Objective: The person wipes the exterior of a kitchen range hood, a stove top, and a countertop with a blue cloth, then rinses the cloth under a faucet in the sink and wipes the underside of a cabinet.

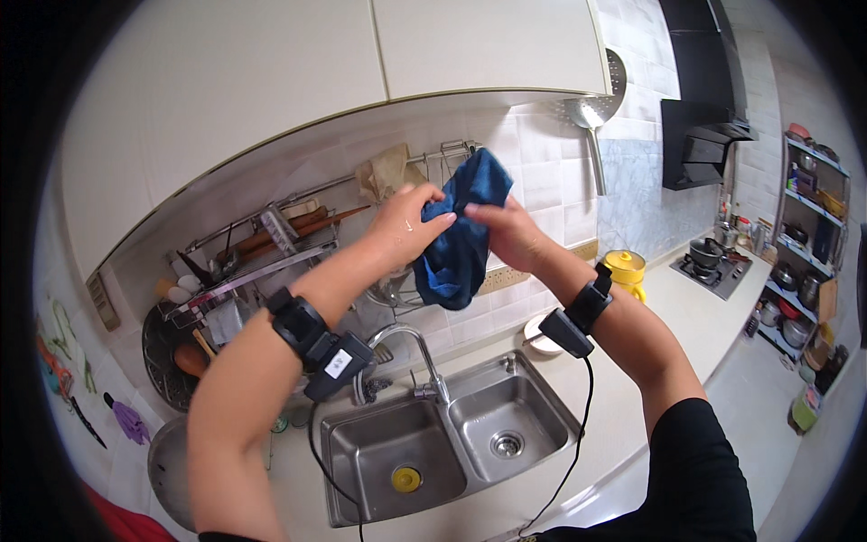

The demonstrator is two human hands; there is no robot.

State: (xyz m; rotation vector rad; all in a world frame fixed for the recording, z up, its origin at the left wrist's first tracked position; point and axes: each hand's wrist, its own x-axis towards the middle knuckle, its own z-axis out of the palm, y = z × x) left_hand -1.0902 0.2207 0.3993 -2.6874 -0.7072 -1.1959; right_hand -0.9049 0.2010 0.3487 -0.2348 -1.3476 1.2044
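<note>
A blue cloth (457, 261) is held up by both hands in front of the tiled wall, above the faucet (432, 386). My left hand (410, 220) grips its left edge, thumb pointing inward, with wet spots on the skin near the wrist. On the right edge, my right hand (509, 230) pinches the fabric with the thumb in front; its other fingers are partly hidden. The cloth's upper corner sticks up past the hands and the rest hangs down. Below lies a double-bowl steel sink (460, 444), with a yellow drain piece (406, 479) in its left bowl.
Behind the hands runs a wall rack (271, 261) with utensils. A white cabinet (488, 47) overhangs the counter. A white bowl (544, 339) sits behind the sink's right bowl, a yellow lidded pot (624, 271) farther right, then a gas stove (711, 274). A skimmer (596, 146) hangs on the wall.
</note>
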